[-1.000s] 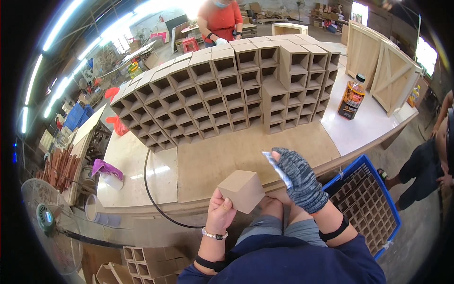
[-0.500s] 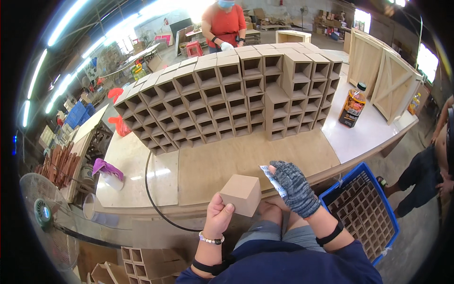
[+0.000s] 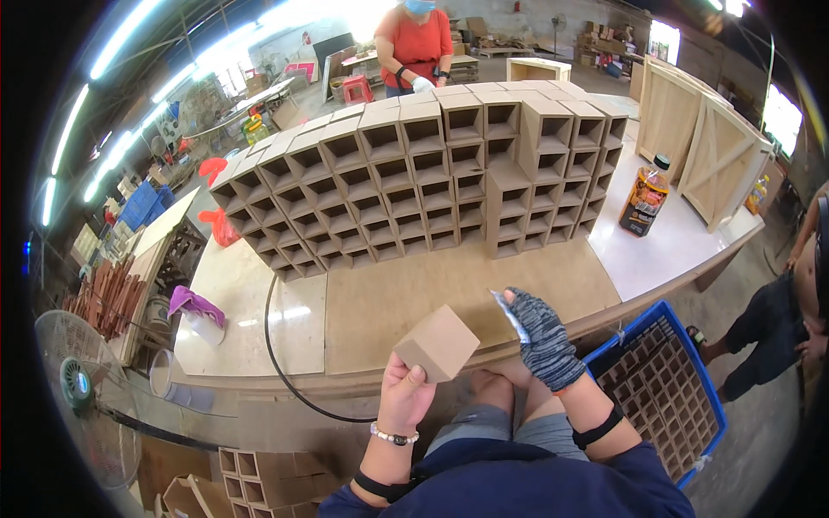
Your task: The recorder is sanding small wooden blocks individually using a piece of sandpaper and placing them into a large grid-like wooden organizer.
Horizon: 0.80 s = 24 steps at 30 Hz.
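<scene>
My left hand (image 3: 406, 399) grips a brown fibreboard box (image 3: 437, 344) by its lower left corner, thumb in front. The box is tilted above the front edge of the workbench, and its sides facing me are plain. My right hand (image 3: 546, 342), in a grey knitted fingerless glove, is closed on a flat white piece with blue marks (image 3: 511, 317), possibly folded sandpaper. That piece is right of the box and apart from it. Beyond both hands, a stacked wall of similar open-ended boxes (image 3: 401, 202) stands on the workbench (image 3: 380, 302).
A blue crate (image 3: 719, 423) full of boxes stands at my right. On the bench are a dark-labelled bottle (image 3: 644, 197) and a white bottle with a purple cloth (image 3: 200, 315). A black hose (image 3: 275, 354) crosses the front edge. A fan (image 3: 79, 384) stands left; a person (image 3: 413, 47) works opposite.
The box in my left hand has turned and risen slightly. My right hand with the white piece has shifted a little to the right, and its fingers have turned.
</scene>
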{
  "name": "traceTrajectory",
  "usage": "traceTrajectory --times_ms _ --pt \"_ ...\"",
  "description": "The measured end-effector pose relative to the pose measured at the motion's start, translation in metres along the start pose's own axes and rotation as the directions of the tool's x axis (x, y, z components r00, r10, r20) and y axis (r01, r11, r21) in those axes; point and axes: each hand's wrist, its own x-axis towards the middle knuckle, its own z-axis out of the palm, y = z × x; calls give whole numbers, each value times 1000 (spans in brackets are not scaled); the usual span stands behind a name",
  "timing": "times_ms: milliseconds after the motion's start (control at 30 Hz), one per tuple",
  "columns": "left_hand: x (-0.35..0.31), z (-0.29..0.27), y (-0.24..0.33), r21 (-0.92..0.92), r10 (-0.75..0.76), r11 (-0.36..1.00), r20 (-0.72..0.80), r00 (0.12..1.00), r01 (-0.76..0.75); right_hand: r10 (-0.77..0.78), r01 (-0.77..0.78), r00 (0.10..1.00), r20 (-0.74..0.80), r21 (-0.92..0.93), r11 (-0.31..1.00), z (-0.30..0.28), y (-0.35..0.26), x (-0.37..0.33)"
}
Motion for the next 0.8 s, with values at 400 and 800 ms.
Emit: traceTrajectory --times_ms 400,800 --pt "3 -5 -8 -383 -122 918 -16 992 107 73 -68 996 -44 112 991 -16 -6 4" --pt "-2 -13 -14 -391 -178 897 108 978 206 -382 370 924 12 230 900 -11 -58 17"
